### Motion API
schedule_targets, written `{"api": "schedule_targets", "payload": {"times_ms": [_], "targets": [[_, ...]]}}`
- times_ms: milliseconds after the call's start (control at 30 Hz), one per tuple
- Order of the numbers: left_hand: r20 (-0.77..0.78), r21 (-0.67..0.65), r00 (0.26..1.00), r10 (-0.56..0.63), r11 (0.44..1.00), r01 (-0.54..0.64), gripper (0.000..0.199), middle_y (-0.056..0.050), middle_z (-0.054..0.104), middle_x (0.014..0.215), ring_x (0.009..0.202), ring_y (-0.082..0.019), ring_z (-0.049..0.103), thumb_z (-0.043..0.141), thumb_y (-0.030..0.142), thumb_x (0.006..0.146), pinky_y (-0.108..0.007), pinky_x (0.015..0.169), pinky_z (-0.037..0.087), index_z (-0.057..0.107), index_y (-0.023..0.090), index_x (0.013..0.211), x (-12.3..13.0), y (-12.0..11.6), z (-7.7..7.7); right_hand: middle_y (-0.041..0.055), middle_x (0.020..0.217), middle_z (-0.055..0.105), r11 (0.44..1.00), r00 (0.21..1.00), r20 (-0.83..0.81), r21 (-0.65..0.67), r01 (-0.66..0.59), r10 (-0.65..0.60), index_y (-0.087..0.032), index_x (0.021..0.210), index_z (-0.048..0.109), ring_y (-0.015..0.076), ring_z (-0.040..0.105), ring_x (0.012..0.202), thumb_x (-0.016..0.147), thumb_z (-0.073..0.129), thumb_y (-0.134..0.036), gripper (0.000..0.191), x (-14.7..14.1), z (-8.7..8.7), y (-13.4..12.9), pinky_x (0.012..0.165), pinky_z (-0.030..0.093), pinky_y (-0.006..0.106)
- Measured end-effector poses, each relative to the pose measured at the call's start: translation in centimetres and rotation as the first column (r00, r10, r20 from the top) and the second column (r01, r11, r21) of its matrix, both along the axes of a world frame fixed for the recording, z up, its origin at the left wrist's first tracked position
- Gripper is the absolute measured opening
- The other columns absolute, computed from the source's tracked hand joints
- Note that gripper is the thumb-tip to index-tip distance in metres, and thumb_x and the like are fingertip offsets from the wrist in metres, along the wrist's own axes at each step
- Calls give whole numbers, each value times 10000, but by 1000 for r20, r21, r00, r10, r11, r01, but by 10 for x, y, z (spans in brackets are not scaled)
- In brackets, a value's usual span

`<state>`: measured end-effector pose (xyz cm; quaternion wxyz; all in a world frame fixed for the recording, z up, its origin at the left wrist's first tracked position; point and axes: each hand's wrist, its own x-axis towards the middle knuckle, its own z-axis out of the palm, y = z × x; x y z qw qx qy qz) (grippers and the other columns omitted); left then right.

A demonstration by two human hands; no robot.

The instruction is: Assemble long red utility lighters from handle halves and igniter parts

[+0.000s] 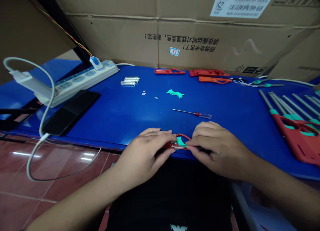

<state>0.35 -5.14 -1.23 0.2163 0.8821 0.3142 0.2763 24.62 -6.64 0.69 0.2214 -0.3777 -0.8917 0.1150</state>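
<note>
At the table's front edge, my left hand [150, 149] is closed round the body of a red plastic housing [183, 135], most of which it hides. A curved green plastic piece [180, 142] lies in the housing's loop, with thin white wires beside it. My right hand [216, 146] is closed too, thumb and fingertips pinching the right end of the green piece. Behind the hands lies a screwdriver [192, 113] with a clear and red handle. Farther back are more green plastic pieces [175, 93] and tiny metal parts [143, 93].
Red housings [210, 72] and an orange one [215, 80] line the cardboard box [112, 34]. Finished-looking red tools with metal rods [300, 134] are piled right. Left are glass-like tubes [130, 81], a power strip [82, 79], a black phone [72, 112] and a looping white cable [41, 124].
</note>
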Motion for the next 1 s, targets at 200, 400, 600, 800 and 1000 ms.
{"api": "schedule_targets", "payload": {"times_ms": [200,400,600,800,1000], "targets": [[-20,-76,1000,13,997,-14,234,8,715,1149,1058,-151,675,649,213,929,-323,948,538,583,225,1153,2,1,7,25,745,618,1000,998,61,7,12,-12,-159,806,704,172,516,754,932,550,-163,199,-5,5,0,715,384,346],[-4,-71,1000,-14,997,14,231,13,727,1152,1086,-149,675,658,194,922,-352,1040,499,606,210,1147,0,2,5,25,740,615,1000,997,77,-14,20,-19,-157,802,704,167,517,742,926,553,-145,196,-4,7,0,707,384,338],[89,46,994,-64,997,60,102,-11,728,1155,1126,-153,656,674,187,917,-350,1053,495,711,203,1010,-1,2,-1,23,743,624,998,1000,6,-61,23,-23,-157,844,721,151,528,724,909,569,-132,168,1,6,2,713,414,324],[73,124,997,-13,992,4,157,-44,696,1085,1049,-173,604,702,190,892,-331,916,535,738,187,1045,-1,2,-1,26,749,625,998,999,-38,-63,-6,3,-156,857,721,150,530,733,911,574,-130,159,3,2,5,715,428,317],[-2,129,1000,-6,992,6,263,-44,682,1208,1183,-201,600,675,213,912,-388,1041,505,698,202,1173,-9,-3,-2,23,749,630,999,999,-44,-52,5,-8,-158,846,716,146,531,735,922,571,-145,164,1,3,6,710,431,311]]}}
